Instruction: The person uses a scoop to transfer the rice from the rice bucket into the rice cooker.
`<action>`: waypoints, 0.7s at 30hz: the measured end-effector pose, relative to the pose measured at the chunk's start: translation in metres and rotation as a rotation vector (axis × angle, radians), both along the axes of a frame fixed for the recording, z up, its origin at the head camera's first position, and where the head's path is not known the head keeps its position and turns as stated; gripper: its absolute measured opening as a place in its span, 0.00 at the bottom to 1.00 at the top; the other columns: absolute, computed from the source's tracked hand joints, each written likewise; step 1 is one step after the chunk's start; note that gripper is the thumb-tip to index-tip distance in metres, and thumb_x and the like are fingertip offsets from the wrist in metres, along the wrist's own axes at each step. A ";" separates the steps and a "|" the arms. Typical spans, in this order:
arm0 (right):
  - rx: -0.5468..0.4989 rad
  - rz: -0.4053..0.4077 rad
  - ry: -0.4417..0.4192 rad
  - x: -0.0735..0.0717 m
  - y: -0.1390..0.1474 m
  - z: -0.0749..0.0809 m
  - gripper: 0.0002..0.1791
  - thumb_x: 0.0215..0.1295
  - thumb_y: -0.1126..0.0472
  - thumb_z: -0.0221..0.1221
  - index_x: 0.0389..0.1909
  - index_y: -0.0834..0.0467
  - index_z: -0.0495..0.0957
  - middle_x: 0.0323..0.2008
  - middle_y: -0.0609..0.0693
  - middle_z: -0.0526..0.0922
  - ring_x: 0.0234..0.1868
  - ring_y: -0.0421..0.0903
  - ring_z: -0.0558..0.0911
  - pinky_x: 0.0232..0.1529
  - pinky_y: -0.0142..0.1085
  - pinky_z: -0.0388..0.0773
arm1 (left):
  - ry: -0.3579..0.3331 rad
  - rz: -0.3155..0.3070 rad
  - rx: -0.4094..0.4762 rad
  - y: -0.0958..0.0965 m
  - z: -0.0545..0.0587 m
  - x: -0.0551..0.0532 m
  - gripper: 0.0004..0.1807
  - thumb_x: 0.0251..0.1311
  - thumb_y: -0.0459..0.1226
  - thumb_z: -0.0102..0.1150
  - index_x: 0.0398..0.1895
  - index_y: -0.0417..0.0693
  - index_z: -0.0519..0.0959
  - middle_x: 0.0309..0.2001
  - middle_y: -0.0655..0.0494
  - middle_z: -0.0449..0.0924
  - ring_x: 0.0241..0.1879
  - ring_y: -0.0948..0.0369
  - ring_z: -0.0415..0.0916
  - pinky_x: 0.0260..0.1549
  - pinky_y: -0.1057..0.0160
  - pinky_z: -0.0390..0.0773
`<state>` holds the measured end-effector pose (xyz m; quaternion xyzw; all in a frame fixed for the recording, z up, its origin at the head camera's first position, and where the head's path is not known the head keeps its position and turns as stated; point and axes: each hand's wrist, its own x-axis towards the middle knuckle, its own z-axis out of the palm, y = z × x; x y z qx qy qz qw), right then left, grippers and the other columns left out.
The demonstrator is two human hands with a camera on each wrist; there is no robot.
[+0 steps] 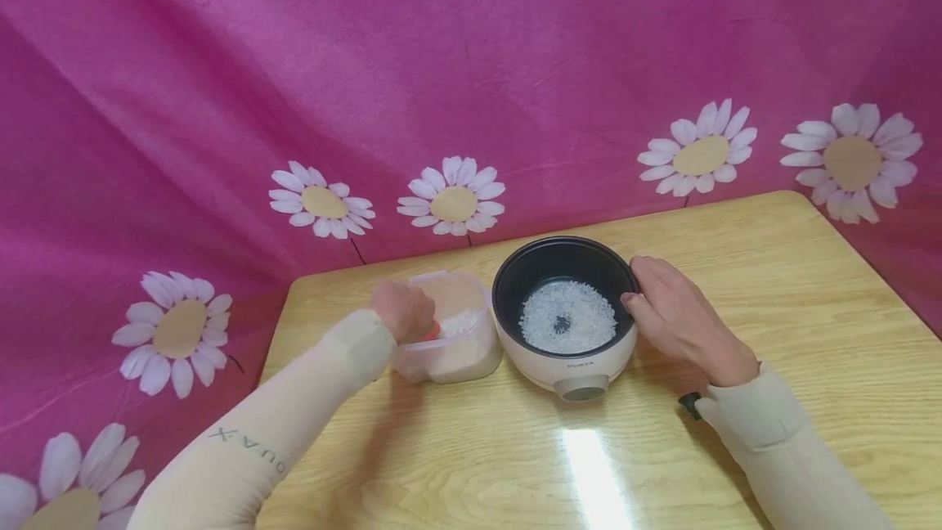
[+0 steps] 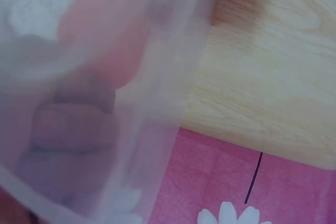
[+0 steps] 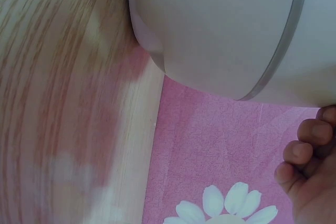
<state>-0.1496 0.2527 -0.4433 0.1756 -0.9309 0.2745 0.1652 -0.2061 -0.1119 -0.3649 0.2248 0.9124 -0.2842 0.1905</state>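
My left hand [image 1: 403, 311] reaches into a translucent plastic container [image 1: 456, 360] and grips a red scoop [image 1: 434, 331], most of it hidden. White rice [image 1: 462, 322] lies beside it in the container. Through the cloudy wall, the left wrist view shows curled fingers [image 2: 76, 127] against the rounded red scoop [image 2: 105, 35]. Just right of the container stands a cream electric pot [image 1: 518, 350] with a dark inside. Rice [image 1: 589, 317] covers much of its bottom. My right hand [image 1: 677, 313] holds the pot's right rim, thumb on top, fingers [image 3: 299, 151] curled at the outer side.
Under everything is a wood-grain table [image 1: 471, 448], its far edge close behind the container and pot. A pink cloth [image 1: 441, 47] with daisies hangs behind and to the left. The pot's grey knob [image 1: 581, 388] faces me.
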 end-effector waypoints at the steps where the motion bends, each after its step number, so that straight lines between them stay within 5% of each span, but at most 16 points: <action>1: 0.001 0.000 -0.002 0.000 0.000 0.000 0.03 0.65 0.61 0.52 0.35 0.56 0.68 0.28 0.49 0.66 0.33 0.44 0.67 0.36 0.37 0.64 | 0.000 -0.001 0.009 0.000 0.000 0.000 0.21 0.73 0.49 0.53 0.21 0.51 0.75 0.21 0.57 0.70 0.22 0.58 0.66 0.23 0.59 0.71; 10: -0.001 -0.026 -0.046 0.000 0.000 0.001 0.04 0.66 0.61 0.51 0.37 0.57 0.68 0.29 0.50 0.67 0.34 0.45 0.67 0.37 0.38 0.65 | -0.012 0.020 0.032 0.000 -0.002 -0.002 0.22 0.73 0.51 0.52 0.22 0.50 0.77 0.21 0.57 0.71 0.24 0.58 0.68 0.29 0.55 0.80; 21: -0.002 0.003 0.016 0.000 0.001 0.000 0.03 0.64 0.62 0.52 0.34 0.56 0.67 0.28 0.48 0.66 0.33 0.44 0.66 0.36 0.37 0.64 | -0.007 0.027 0.092 -0.004 -0.009 -0.003 0.22 0.71 0.51 0.53 0.20 0.50 0.77 0.24 0.56 0.76 0.25 0.57 0.72 0.34 0.48 0.85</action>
